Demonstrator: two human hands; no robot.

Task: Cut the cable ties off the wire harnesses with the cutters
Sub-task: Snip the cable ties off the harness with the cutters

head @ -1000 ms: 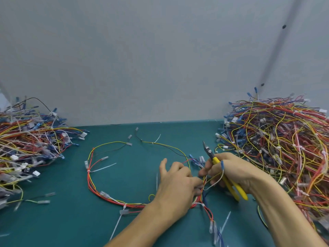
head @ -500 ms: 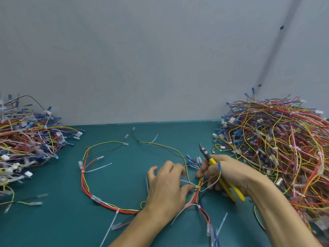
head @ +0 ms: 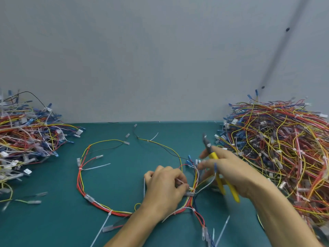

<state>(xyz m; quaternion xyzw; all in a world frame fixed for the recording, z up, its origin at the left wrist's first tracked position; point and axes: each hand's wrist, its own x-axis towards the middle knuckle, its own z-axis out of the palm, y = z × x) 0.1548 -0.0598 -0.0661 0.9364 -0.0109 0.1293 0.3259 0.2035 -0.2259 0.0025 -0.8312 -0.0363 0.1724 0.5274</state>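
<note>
A wire harness (head: 81, 186) of red, yellow and black wires lies looped on the teal table (head: 53, 229), bound by white cable ties (head: 96, 167). My left hand (head: 164, 188) is closed on the bundle where a white cable tie (head: 191, 188) wraps it, pinching the tie's tail. My right hand (head: 229, 171) grips yellow-handled cutters (head: 212, 155), jaws pointing up and away, a little right of and above that tie. The right hand is blurred.
A big heap of harnesses (head: 281, 150) fills the right side of the table. A second heap (head: 23, 139) lies at the left edge. Loose cable tie tails (head: 223, 229) lie near the front. A grey wall (head: 160, 59) stands behind.
My left hand has slid left off the bundle's top and now pinches the tie. My right hand with the cutters has lifted slightly and moved, appearing blurred.
</note>
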